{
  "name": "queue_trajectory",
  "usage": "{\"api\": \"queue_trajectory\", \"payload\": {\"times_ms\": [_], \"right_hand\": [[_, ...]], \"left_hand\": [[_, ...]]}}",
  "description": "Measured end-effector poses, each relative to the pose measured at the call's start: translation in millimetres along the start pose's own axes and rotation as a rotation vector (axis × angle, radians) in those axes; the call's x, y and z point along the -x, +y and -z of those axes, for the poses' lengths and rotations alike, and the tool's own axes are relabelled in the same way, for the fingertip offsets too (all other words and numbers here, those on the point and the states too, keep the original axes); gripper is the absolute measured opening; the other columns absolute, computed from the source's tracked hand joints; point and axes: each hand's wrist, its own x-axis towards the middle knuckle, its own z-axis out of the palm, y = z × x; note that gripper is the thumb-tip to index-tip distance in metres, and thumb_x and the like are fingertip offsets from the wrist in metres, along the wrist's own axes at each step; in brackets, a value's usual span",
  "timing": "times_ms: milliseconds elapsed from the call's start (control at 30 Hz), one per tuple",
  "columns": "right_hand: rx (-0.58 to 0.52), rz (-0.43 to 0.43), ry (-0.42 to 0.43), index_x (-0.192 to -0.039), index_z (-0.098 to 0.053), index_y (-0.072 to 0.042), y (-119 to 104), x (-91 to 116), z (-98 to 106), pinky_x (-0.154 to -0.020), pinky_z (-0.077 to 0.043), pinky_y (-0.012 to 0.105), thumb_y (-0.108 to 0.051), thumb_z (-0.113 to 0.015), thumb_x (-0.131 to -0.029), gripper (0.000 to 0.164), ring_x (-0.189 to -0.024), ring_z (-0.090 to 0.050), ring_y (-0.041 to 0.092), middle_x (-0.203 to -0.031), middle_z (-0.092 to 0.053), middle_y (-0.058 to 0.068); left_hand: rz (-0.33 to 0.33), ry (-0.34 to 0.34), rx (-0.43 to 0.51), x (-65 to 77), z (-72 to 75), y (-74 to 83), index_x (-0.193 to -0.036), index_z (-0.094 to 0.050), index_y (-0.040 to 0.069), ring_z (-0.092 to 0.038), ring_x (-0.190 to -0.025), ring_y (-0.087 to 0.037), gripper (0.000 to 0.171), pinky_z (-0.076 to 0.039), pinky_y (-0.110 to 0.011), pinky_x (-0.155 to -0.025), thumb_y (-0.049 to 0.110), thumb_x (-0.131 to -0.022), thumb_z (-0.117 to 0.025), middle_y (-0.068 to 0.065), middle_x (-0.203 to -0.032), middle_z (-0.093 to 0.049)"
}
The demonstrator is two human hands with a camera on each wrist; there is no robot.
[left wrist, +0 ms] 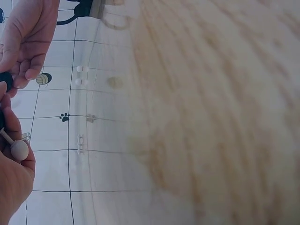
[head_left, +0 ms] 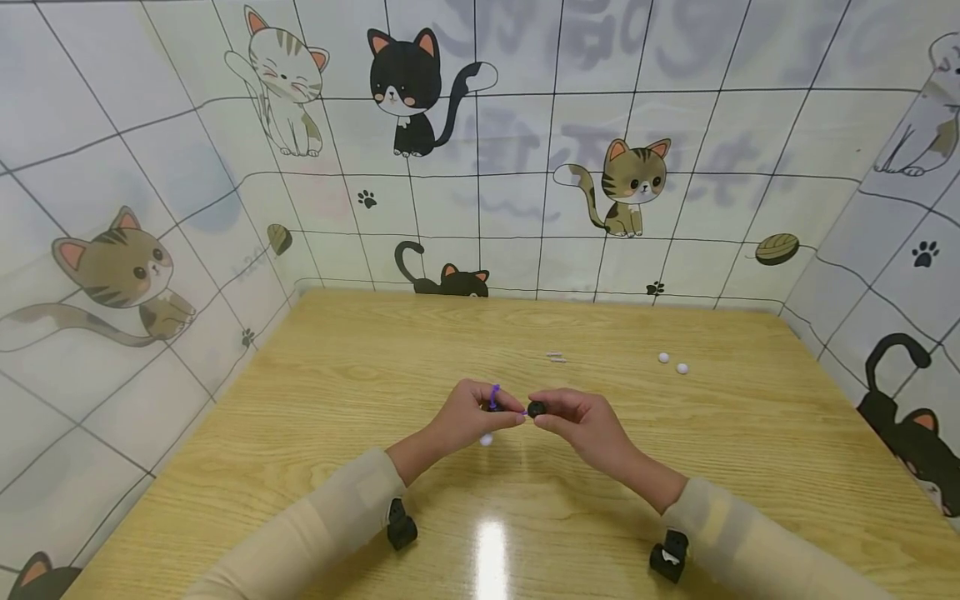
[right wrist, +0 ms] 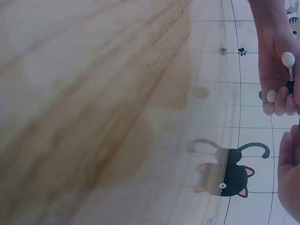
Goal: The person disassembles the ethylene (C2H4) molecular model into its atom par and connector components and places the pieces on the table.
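Note:
Over the middle of the table, my left hand (head_left: 476, 412) grips a small ball-and-stick model. The model has a purple stick (head_left: 495, 395) standing up, a white ball (head_left: 487, 439) below the hand, and a black ball (right wrist: 290, 87) partly hidden by fingers. In the right wrist view, one white ball (right wrist: 288, 59) sits on a short pale stick. My right hand (head_left: 588, 423) pinches another black ball (head_left: 536, 408) between thumb and fingertips. A short purple connector shows between the two hands, close against this ball; whether it is seated cannot be told.
Two loose white balls (head_left: 682, 368) lie on the wooden table (head_left: 360, 350) at the right rear. A pair of short pale sticks (head_left: 556, 357) lies beyond the hands. A cat-printed sheet (head_left: 517, 208) walls the table at the back and sides.

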Motion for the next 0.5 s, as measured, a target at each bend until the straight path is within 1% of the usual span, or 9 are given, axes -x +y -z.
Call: {"api": "queue_trajectory", "payload": {"times_ms": [33,133,300,500], "right_hand": [[0.003,0.000,-0.003,-0.118,-0.067,0.002,0.1,-0.1,0.3,-0.077,-0.054,0.029,-0.007,-0.070,-0.090,0.030,-0.090,-0.067,0.014,-0.106,-0.069,0.015],[-0.001,-0.004,-0.009,-0.118,-0.066,0.004,1.6,-0.4,1.1,-0.077,-0.055,0.029,-0.006,-0.070,-0.089,0.031,-0.091,-0.067,0.013,-0.105,-0.070,0.015],[-0.034,-0.016,-0.001,-0.119,-0.064,0.009,5.0,-0.6,0.9,-0.078,-0.055,0.029,-0.004,-0.070,-0.089,0.033,-0.092,-0.068,0.013,-0.105,-0.069,0.017],[-0.058,-0.058,0.033,-0.119,-0.063,0.011,4.6,0.1,-1.1,-0.078,-0.055,0.028,-0.004,-0.070,-0.089,0.035,-0.091,-0.068,0.012,-0.106,-0.069,0.020]], "left_hand": [[-0.005,0.001,-0.003,-1.0,0.4,-4.8,-0.093,-0.074,-0.007,-0.061,-0.076,-0.011,0.010,-0.049,-0.022,-0.064,0.000,-0.087,-0.071,-0.009,-0.091,-0.072],[-0.027,0.005,0.000,-0.9,1.1,-9.2,-0.094,-0.074,-0.004,-0.063,-0.077,-0.012,0.009,-0.050,-0.023,-0.064,0.002,-0.087,-0.072,-0.011,-0.093,-0.072],[-0.058,0.005,0.006,-0.3,2.3,-10.0,-0.093,-0.075,-0.002,-0.065,-0.079,-0.016,0.011,-0.052,-0.025,-0.065,0.007,-0.087,-0.074,-0.009,-0.092,-0.072],[-0.065,0.011,-0.021,-0.8,3.4,-9.1,-0.091,-0.077,0.005,-0.061,-0.071,-0.015,0.009,-0.047,-0.024,-0.058,0.013,-0.087,-0.075,-0.003,-0.088,-0.072]]}}
